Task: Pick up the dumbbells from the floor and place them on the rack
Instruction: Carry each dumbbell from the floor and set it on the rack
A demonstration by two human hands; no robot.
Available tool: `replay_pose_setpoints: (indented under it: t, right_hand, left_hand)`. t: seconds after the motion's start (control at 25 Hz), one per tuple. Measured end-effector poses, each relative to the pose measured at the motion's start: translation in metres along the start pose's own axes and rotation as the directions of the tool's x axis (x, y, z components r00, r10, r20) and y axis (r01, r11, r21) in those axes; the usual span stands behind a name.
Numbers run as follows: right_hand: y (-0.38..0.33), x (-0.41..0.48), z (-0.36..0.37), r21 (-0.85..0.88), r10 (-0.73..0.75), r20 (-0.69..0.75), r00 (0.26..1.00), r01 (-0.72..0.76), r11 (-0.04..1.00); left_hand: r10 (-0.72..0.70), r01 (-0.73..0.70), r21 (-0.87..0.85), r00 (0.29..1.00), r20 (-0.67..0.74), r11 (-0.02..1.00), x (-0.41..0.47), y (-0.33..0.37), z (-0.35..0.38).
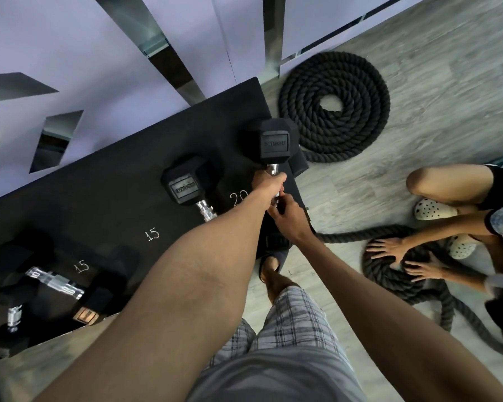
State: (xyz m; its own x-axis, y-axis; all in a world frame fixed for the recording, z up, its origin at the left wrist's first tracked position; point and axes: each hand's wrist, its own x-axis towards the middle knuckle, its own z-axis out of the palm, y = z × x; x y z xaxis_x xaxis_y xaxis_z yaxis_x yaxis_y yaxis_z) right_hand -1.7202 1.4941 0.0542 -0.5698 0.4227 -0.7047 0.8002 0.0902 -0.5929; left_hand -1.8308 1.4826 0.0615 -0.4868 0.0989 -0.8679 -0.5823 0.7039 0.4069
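Observation:
A black hex dumbbell (274,142) with a chrome handle hangs over the right end of the black rack (114,181), by the chalked "20". My left hand (269,185) grips the handle just below the far head. My right hand (288,217) holds the same handle lower down; the near head is hidden behind my arms. A second hex dumbbell (186,187) lies on the rack just left of it. Further left, near the "15" marks, more dumbbells (55,281) rest on the rack.
A coiled black battle rope (334,107) lies on the wood floor right of the rack. Another person crouches at the right, both hands (389,248) on a second rope coil (395,282). A mirrored wall runs behind the rack. My foot (270,271) stands by the rack's edge.

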Motion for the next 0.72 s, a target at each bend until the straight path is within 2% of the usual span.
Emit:
replay_pose_setpoints:
  t: [0.52,0.72]
  right_hand:
    - [0.014,0.000,0.010,-0.068,-0.012,-0.055,0.998,0.008,0.998]
    - [0.015,0.003,0.011,-0.070,-0.002,-0.052,0.999,-0.001,0.998]
  left_hand:
    - [0.002,-0.003,-0.035,1.000,-0.022,0.999,0.004,-0.016,0.005]
    - [0.029,-0.028,0.009,0.999,-0.024,1.000,0.003,-0.018,0.004]
